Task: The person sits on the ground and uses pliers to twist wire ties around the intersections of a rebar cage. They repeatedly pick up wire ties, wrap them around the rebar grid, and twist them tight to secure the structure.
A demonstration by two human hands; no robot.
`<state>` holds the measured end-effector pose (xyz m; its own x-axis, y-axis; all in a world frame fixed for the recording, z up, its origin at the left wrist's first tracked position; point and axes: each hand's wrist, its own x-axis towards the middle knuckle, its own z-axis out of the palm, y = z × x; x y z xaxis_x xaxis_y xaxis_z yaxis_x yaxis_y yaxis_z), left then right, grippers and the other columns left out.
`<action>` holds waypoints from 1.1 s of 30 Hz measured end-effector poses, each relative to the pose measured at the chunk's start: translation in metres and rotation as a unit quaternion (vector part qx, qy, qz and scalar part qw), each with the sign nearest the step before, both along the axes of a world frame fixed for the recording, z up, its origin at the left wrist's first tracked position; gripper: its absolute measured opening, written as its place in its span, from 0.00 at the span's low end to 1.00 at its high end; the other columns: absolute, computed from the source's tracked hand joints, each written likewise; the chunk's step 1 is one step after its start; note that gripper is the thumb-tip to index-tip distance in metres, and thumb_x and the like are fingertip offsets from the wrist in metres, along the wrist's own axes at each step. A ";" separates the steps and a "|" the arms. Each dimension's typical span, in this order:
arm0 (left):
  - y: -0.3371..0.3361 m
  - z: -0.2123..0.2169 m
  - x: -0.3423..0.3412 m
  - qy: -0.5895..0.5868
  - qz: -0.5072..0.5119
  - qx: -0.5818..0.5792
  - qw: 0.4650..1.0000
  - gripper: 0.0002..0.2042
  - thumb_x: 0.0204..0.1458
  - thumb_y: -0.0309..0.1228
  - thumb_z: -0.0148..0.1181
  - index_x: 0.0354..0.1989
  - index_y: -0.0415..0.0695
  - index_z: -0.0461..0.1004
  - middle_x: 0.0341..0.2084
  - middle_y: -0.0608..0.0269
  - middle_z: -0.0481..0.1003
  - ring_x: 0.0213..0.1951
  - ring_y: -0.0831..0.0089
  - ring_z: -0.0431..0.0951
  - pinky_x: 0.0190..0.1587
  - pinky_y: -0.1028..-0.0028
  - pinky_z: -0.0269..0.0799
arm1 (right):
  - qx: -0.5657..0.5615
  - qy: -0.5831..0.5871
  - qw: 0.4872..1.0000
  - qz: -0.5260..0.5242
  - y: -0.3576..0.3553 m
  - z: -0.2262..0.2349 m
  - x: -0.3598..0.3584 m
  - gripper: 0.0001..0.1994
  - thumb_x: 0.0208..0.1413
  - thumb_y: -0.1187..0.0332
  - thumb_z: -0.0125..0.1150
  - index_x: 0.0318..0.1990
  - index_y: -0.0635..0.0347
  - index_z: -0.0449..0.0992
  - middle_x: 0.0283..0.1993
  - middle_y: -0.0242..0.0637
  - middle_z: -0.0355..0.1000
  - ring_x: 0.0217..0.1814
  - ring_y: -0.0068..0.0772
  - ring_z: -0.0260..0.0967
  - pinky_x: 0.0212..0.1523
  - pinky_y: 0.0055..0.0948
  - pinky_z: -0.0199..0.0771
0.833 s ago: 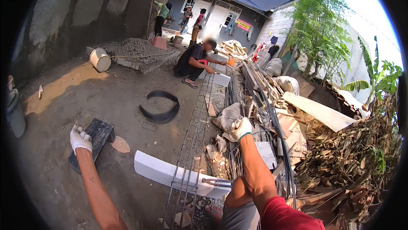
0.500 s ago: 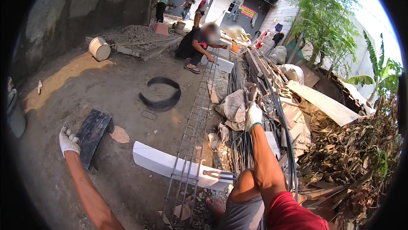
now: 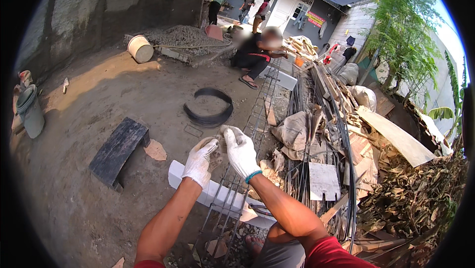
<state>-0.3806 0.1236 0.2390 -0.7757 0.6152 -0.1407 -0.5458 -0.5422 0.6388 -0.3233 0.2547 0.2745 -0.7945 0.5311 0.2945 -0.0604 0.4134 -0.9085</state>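
On the left, a grey bucket stands on the ground, and a low black bench sits nearer the middle. The left forearm rises from the lower edge, slanting up and rightward, its gloved left hand turned inward, fingers bent toward the other hand. A dark wire coil lies on the ground just beyond the hands. Below them, a white block passes beneath a long rebar cage. The right forearm slants up and leftward from a red sleeve, and the gloved right hand meets the left at narrow range above the cage, fingers curled; whether either pinches something thin, I cannot tell. Pincers rest near the block's right end.
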 end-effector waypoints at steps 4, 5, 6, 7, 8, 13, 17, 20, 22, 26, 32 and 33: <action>0.022 -0.022 0.009 -0.043 0.008 0.067 0.997 0.09 0.66 0.33 0.65 0.52 0.48 0.82 0.37 0.69 0.83 0.35 0.74 0.83 0.38 0.70 0.80 | -0.053 0.069 0.996 0.032 0.003 -0.012 -0.002 0.19 0.78 0.57 0.54 0.61 0.62 0.80 0.49 0.34 0.83 0.45 0.24 0.80 0.47 0.27 0.81; 0.025 -0.025 0.009 -0.043 0.001 0.068 0.997 0.09 0.66 0.33 0.65 0.52 0.48 0.82 0.37 0.69 0.83 0.35 0.74 0.83 0.39 0.70 0.81 | -0.058 0.074 0.995 0.028 0.002 -0.012 -0.004 0.19 0.78 0.57 0.54 0.61 0.62 0.79 0.49 0.34 0.83 0.45 0.24 0.79 0.47 0.27 0.81; 0.027 -0.027 0.010 -0.043 -0.006 0.068 0.997 0.10 0.66 0.34 0.65 0.53 0.48 0.82 0.37 0.68 0.83 0.35 0.73 0.83 0.39 0.69 0.81 | -0.063 0.080 0.995 0.024 0.000 -0.011 -0.004 0.19 0.78 0.57 0.54 0.61 0.63 0.79 0.49 0.34 0.84 0.45 0.24 0.79 0.47 0.27 0.81; 0.029 -0.029 0.012 -0.043 -0.013 0.069 0.997 0.10 0.66 0.34 0.65 0.53 0.48 0.81 0.37 0.67 0.83 0.35 0.73 0.83 0.40 0.69 0.81 | -0.088 0.082 0.993 0.014 -0.001 -0.008 -0.002 0.19 0.78 0.57 0.54 0.61 0.63 0.79 0.48 0.34 0.84 0.45 0.24 0.79 0.47 0.27 0.81; 0.029 -0.031 0.014 -0.033 -0.013 0.050 0.998 0.11 0.66 0.34 0.65 0.53 0.47 0.81 0.38 0.67 0.83 0.36 0.73 0.83 0.40 0.69 0.81 | -0.112 0.084 0.990 0.005 -0.002 -0.005 -0.001 0.19 0.78 0.57 0.54 0.61 0.63 0.79 0.48 0.34 0.84 0.44 0.24 0.79 0.46 0.27 0.81; 0.033 -0.031 0.033 -0.002 -0.081 0.075 0.994 0.12 0.70 0.32 0.58 0.57 0.41 0.77 0.44 0.59 0.83 0.43 0.68 0.86 0.47 0.65 0.85 | 0.087 0.022 0.995 -0.050 -0.009 0.025 0.020 0.15 0.77 0.60 0.56 0.56 0.62 0.81 0.42 0.37 0.84 0.43 0.26 0.80 0.47 0.31 0.79; 0.007 -0.006 0.005 0.099 -0.059 -0.055 0.992 0.15 0.66 0.34 0.66 0.56 0.38 0.81 0.46 0.64 0.83 0.41 0.77 0.83 0.44 0.72 0.81 | 0.157 0.084 0.982 -0.062 -0.008 0.016 0.011 0.14 0.76 0.58 0.56 0.52 0.58 0.81 0.41 0.49 0.84 0.42 0.50 0.83 0.46 0.39 0.80; -0.016 0.026 -0.010 0.214 0.022 -0.102 0.971 0.19 0.64 0.35 0.69 0.61 0.42 0.81 0.48 0.68 0.84 0.43 0.80 0.81 0.43 0.76 0.78 | 0.241 0.001 0.966 -0.091 -0.002 0.024 0.026 0.13 0.75 0.58 0.55 0.50 0.56 0.80 0.39 0.54 0.82 0.44 0.63 0.80 0.45 0.49 0.79; -0.027 0.034 -0.015 0.264 0.018 -0.143 0.954 0.19 0.64 0.36 0.70 0.61 0.42 0.82 0.48 0.68 0.84 0.43 0.82 0.80 0.42 0.77 0.76 | 0.285 -0.011 0.956 -0.073 -0.008 0.026 0.028 0.12 0.74 0.58 0.55 0.50 0.55 0.79 0.40 0.55 0.82 0.46 0.65 0.80 0.45 0.53 0.79; -0.026 0.029 -0.019 0.245 0.015 -0.126 0.961 0.17 0.64 0.34 0.70 0.57 0.40 0.83 0.43 0.69 0.84 0.37 0.83 0.78 0.38 0.78 0.74 | 0.285 -0.013 0.958 -0.029 -0.022 0.027 0.025 0.12 0.75 0.59 0.55 0.53 0.56 0.79 0.42 0.58 0.80 0.48 0.68 0.79 0.45 0.51 0.79; -0.030 0.031 -0.018 0.255 0.025 -0.106 0.961 0.15 0.64 0.34 0.70 0.55 0.39 0.84 0.41 0.69 0.84 0.38 0.82 0.79 0.40 0.78 0.74 | 0.241 -0.040 0.970 0.008 -0.033 0.029 0.030 0.13 0.74 0.60 0.55 0.53 0.57 0.79 0.42 0.59 0.81 0.50 0.66 0.79 0.47 0.53 0.79; -0.029 0.031 -0.019 0.269 0.025 -0.102 0.957 0.15 0.64 0.34 0.69 0.55 0.40 0.84 0.42 0.69 0.85 0.38 0.82 0.80 0.41 0.78 0.74 | 0.245 -0.035 0.969 0.018 -0.029 0.028 0.030 0.13 0.74 0.59 0.55 0.54 0.57 0.79 0.43 0.59 0.81 0.50 0.66 0.79 0.48 0.53 0.79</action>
